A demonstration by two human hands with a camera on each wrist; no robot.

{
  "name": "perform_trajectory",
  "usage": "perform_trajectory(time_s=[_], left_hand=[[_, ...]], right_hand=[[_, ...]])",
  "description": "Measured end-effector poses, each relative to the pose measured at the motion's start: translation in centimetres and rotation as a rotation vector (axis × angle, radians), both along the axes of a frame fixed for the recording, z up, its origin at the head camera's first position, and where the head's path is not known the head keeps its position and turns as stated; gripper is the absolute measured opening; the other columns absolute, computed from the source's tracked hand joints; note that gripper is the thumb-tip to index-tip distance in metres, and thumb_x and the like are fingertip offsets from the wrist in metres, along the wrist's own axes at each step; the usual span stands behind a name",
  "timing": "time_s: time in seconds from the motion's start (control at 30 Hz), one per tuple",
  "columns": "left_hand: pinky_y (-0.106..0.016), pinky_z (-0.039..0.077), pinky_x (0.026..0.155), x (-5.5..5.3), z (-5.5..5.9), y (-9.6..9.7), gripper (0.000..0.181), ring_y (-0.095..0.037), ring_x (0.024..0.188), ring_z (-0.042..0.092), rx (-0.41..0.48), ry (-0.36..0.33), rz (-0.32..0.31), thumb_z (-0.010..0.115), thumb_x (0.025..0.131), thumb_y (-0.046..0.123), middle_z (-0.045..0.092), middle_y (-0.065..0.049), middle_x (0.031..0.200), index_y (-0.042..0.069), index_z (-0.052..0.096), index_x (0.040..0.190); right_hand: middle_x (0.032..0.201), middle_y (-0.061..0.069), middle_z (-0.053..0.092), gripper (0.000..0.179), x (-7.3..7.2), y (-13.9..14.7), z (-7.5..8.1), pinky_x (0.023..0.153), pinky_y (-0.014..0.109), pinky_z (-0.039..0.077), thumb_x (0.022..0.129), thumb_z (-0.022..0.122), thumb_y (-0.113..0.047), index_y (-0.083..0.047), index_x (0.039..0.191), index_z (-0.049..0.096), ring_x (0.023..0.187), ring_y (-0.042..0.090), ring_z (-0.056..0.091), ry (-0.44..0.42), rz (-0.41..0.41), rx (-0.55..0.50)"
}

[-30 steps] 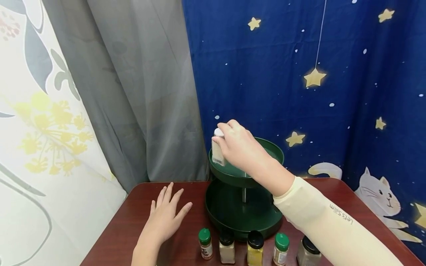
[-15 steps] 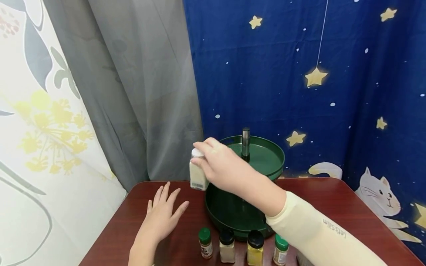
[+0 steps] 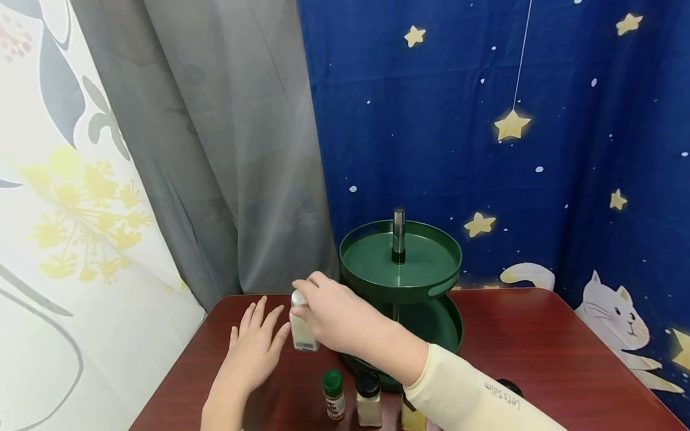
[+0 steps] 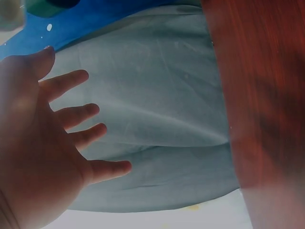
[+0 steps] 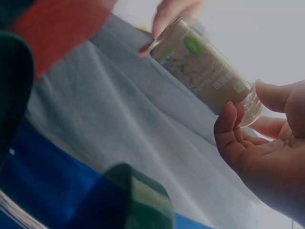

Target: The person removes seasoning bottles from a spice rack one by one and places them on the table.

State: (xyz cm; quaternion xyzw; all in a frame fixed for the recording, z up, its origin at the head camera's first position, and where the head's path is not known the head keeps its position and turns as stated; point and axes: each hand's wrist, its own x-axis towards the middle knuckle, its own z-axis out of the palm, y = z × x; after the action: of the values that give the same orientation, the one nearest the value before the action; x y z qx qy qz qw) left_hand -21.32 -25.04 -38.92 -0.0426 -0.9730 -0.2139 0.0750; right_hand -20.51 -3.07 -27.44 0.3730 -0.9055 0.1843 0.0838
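Note:
My right hand (image 3: 339,314) grips a spice jar (image 3: 303,332) near its white lid. The jar is above the table, left of the green two-tier stand (image 3: 366,263). In the right wrist view, thumb and fingers of the right hand (image 5: 271,148) pinch one end of the jar (image 5: 200,67), whose printed label shows a green ring. My left hand (image 3: 250,353) is just left of the jar, fingers spread, holding nothing; whether it touches the jar I cannot tell. The left wrist view shows the palm of that hand (image 4: 43,129) with fingers apart.
Before the stand, a green-capped jar (image 3: 333,389), a black-capped jar (image 3: 369,401) and a yellow-filled jar (image 3: 412,417) stand on the dark red table (image 3: 517,335). My right sleeve (image 3: 469,389) partly covers the yellow jar and another black lid (image 3: 509,386). Curtains hang behind.
My right hand has carried the white-lidded jar from the stand's upper tier down and left, towards my left hand. The left hand has shifted slightly left.

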Motion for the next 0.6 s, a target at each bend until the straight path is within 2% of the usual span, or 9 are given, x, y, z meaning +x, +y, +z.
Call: perform_trajectory(time_s=[0.13, 0.27, 0.47, 0.6], left_hand=[[-0.085, 0.009, 0.122, 0.1, 0.1, -0.3, 0.071, -0.047, 0.166, 0.004, 0.003, -0.025, 0.000, 0.037, 0.111, 0.062, 0.011, -0.020, 0.180, 0.016, 0.040, 0.166], [-0.085, 0.009, 0.121, 0.2, 0.0, -0.5, 0.070, -0.048, 0.166, 0.005, -0.005, -0.039, 0.014, 0.039, 0.112, 0.059, 0.010, -0.021, 0.179, 0.015, 0.040, 0.165], [-0.085, 0.008, 0.122, 0.2, 0.0, -0.9, 0.067, -0.048, 0.165, 0.004, 0.009, -0.063, 0.044, 0.042, 0.112, 0.056, 0.010, -0.021, 0.179, 0.015, 0.039, 0.166], [-0.085, 0.007, 0.122, 0.2, 0.2, -1.0, 0.067, -0.048, 0.166, 0.003, 0.015, -0.069, 0.047, 0.043, 0.113, 0.055, 0.009, -0.021, 0.179, 0.015, 0.039, 0.166]], right_hand=[[0.140, 0.010, 0.063, 0.049, 0.1, -0.8, -1.3, 0.097, 0.024, 0.060, 0.111, 0.059, -0.031, -0.005, 0.152, 0.056, 0.118, 0.016, 0.069, -0.014, -0.015, 0.058], [0.135, 0.008, 0.065, 0.049, 0.2, -1.6, -2.5, 0.089, 0.020, 0.060, 0.109, 0.063, -0.031, -0.006, 0.150, 0.058, 0.108, 0.012, 0.069, -0.016, -0.022, 0.092], [0.125, 0.005, 0.070, 0.045, 0.3, -2.6, -4.9, 0.090, 0.019, 0.059, 0.105, 0.069, -0.032, -0.006, 0.142, 0.065, 0.107, 0.011, 0.066, 0.007, 0.001, 0.130], [0.111, 0.000, 0.071, 0.039, 0.5, -3.2, -6.6, 0.082, 0.018, 0.058, 0.102, 0.073, -0.034, -0.009, 0.132, 0.071, 0.095, 0.007, 0.065, 0.024, 0.012, 0.163]])
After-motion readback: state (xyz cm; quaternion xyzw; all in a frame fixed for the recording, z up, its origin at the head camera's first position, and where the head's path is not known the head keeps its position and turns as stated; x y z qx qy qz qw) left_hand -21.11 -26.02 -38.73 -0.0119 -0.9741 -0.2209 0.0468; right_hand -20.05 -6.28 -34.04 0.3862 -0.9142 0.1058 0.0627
